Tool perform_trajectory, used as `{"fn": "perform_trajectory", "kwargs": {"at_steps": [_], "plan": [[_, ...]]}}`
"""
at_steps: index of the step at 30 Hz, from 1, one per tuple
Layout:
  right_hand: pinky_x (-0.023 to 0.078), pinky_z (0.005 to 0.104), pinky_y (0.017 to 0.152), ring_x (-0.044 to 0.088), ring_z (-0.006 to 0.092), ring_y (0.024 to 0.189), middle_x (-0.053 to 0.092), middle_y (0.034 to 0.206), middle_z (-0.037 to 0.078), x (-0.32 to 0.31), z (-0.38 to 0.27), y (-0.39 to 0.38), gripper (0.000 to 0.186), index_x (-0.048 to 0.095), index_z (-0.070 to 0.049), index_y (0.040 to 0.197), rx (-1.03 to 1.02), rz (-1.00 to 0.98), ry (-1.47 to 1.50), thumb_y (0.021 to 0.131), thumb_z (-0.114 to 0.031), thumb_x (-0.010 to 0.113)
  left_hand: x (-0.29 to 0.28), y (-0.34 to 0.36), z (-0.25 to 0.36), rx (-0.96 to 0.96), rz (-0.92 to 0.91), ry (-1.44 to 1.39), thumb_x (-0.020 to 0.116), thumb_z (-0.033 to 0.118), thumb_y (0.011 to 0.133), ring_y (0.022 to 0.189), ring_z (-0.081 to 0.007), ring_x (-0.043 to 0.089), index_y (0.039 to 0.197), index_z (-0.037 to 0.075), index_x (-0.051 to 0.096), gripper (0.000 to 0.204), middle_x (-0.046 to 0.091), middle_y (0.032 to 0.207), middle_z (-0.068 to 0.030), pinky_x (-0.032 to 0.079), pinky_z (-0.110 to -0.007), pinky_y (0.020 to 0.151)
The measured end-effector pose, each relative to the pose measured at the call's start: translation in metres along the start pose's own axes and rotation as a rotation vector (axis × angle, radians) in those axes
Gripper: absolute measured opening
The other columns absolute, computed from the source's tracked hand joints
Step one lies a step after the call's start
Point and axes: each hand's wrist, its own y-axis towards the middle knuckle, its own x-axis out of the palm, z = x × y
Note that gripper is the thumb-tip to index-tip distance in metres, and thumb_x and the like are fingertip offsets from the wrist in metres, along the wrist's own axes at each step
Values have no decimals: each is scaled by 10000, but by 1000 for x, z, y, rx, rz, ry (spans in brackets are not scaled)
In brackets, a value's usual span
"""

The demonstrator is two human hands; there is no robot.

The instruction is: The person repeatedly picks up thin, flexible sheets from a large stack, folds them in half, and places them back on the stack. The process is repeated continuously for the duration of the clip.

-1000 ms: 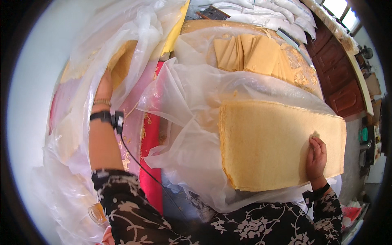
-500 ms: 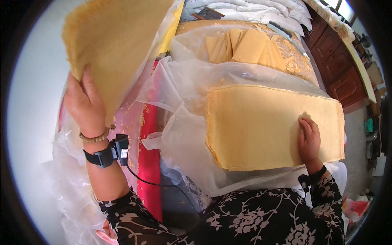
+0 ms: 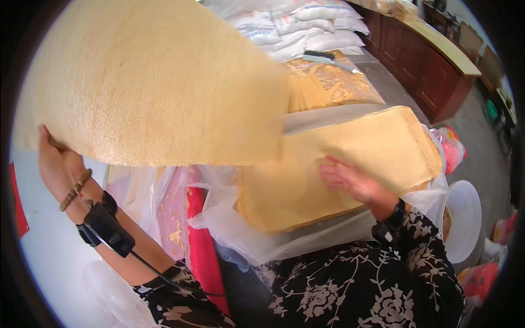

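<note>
Grey floor [image 3: 465,153] ran along the right of the room beside a brown cabinet [image 3: 404,60], and white sacks [image 3: 306,24] lay piled at the far side. Across the upper left spread a wide tan sheet [image 3: 153,82], raised in the air, its right end blurred. Just right of it a tan stack [image 3: 383,147] lay at a slant on clear plastic [image 3: 257,251]. The sheet's lower right corner overlapped the stack's left end in view; I could not tell whether they touched. A white bucket [image 3: 467,218] stood past the stack's near right corner.

Slanting up and out to the left, the left forearm carried the left hand [image 3: 61,167], its fingers clamped on the sheet's near edge toward its left end. From the lower right the other forearm angled inward, and the right hand [image 3: 350,180] lay over the stack, fingers stretched leftward, loose and holding nothing; contact was unclear. A brush [image 3: 331,60] lay near the sacks. Beads [image 3: 76,190] ringed the left wrist.
</note>
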Motion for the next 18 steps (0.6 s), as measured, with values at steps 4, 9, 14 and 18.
{"fn": "perform_trajectory", "kwargs": {"at_steps": [4, 9, 14, 18], "plan": [[416, 495, 1167, 551, 328, 1358, 610, 1414, 160, -10, 4, -15, 699, 464, -81, 1526, -174, -127, 574, 1059, -599, 509, -13, -50, -77, -456, 87, -174, 436, 219, 1133, 1293, -303, 615, 1387, -28, 567, 378, 629, 1429, -159, 475, -480, 1146], [598, 410, 940, 724, 225, 1013, 742, 1125, 82, -87, -26, -66, 335, 657, -99, 1209, -485, 300, 777, 1047, -392, 642, -74, -238, -199, -816, 100, -27, 532, 206, 1091, 1109, -247, 699, 1338, 23, 606, 317, 701, 1282, -127, 603, -403, 905], [623, 298, 707, 722, 159, 879, 744, 1042, 51, -153, -22, -127, 235, 683, -62, 1177, -334, 912, 101, 977, -169, 744, -125, -377, -218, -991, -167, 360, 645, 161, 1025, 718, -176, 715, 1243, 11, 617, 266, 734, 980, -96, 569, -282, 524], [603, 294, 674, 713, 158, 832, 741, 1063, 53, -162, -4, -143, 225, 680, -48, 1184, -474, 1120, -215, 978, -127, 725, -117, -393, -203, -1005, -254, 374, 675, 161, 1009, 629, -182, 699, 1227, 0, 606, 280, 723, 877, -102, 552, -277, 493]]}}
